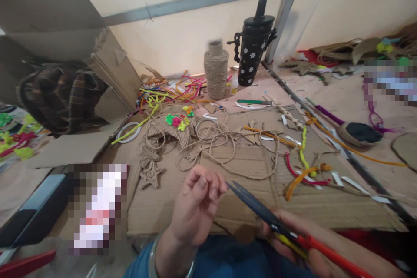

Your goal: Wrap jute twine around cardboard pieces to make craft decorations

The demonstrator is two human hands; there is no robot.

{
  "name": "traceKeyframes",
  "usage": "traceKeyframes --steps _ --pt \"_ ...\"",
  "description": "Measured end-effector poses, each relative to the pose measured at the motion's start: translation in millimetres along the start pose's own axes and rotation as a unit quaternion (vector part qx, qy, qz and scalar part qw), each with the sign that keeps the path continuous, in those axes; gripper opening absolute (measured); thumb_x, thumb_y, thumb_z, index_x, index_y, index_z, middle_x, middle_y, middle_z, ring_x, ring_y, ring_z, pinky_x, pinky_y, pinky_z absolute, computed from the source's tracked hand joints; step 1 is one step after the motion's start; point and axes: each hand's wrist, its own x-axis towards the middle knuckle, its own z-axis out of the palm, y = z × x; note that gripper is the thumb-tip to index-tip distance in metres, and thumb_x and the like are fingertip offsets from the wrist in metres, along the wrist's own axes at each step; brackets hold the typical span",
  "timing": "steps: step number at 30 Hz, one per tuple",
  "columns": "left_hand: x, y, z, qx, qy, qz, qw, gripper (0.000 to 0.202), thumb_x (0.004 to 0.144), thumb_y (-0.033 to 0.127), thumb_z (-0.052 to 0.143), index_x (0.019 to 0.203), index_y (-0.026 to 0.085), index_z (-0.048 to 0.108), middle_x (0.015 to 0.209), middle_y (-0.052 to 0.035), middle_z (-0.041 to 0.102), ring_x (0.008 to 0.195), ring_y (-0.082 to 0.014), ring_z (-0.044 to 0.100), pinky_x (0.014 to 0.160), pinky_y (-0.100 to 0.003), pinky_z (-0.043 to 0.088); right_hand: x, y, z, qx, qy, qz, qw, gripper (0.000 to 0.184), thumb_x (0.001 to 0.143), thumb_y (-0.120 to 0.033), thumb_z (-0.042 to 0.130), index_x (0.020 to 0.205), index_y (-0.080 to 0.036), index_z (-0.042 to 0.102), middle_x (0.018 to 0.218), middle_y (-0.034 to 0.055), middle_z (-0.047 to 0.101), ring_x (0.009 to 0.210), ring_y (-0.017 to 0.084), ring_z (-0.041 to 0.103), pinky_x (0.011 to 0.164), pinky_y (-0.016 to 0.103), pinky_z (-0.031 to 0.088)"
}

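My left hand (195, 208) is raised over the cardboard sheet (241, 169), its fingertips pinched together on something too small to make out, perhaps a thin strand. My right hand (302, 239) grips scissors (260, 210) with red and yellow handles; the dark blades point up and left, their tips almost touching my left fingertips. Loose jute twine (224, 143) lies coiled on the cardboard just beyond both hands.
A jute spool (216, 74) and a black flowered bottle (252, 47) stand by the wall. Coloured pipe cleaners (172, 89) lie scattered, a jute star (150, 174) and a flowered jute crescent (174, 128) at left. A cardboard box (65, 52) stands at far left.
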Motion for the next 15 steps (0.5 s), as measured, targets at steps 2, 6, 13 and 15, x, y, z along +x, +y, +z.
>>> traceKeyframes --steps 2,6,13,15 --pt "-0.4 -0.5 -1.1 0.042 -0.003 0.016 0.999 0.013 0.079 0.025 0.071 0.069 0.020 0.064 0.057 0.0044 0.058 0.069 -0.0093 0.059 0.073 -0.020 0.045 1.3 1.8 0.2 0.007 0.005 0.006 1.000 0.054 0.081 -0.054 0.059 0.121 -0.019 0.059 0.112 0.0122 0.064 0.111 0.028 0.059 0.099 0.043 0.042" --pt "-0.2 -1.5 -2.9 0.108 -0.024 0.054 0.992 0.011 0.081 0.024 0.068 0.071 0.020 0.066 0.059 0.0032 0.059 0.071 -0.0104 0.058 0.071 -0.020 0.044 -0.6 -5.7 5.5 -0.011 0.023 -0.008 1.000 0.057 0.075 -0.052 0.066 0.121 -0.019 0.058 0.117 0.0130 0.061 0.117 0.028 0.054 0.103 0.041 0.037" --pt "3.1 -3.0 -5.5 0.185 -0.017 0.092 0.978 0.010 0.080 0.028 0.069 0.073 0.021 0.067 0.059 0.0020 0.058 0.071 -0.0135 0.057 0.072 -0.024 0.043 -6.8 -32.7 7.0 -0.110 -0.008 -0.015 0.994 0.051 0.080 -0.056 0.058 0.116 -0.020 0.061 0.108 0.0109 0.063 0.104 0.026 0.060 0.093 0.038 0.046" --pt "3.7 -3.5 -6.9 0.198 -0.018 0.101 0.975 0.010 0.078 0.028 0.071 0.072 0.021 0.068 0.062 0.0013 0.059 0.072 -0.0137 0.057 0.071 -0.024 0.043 -10.3 -32.9 0.7 -0.147 -0.024 -0.028 0.988 0.054 0.078 -0.058 0.059 0.117 -0.021 0.061 0.104 0.0096 0.064 0.100 0.026 0.061 0.090 0.037 0.048"
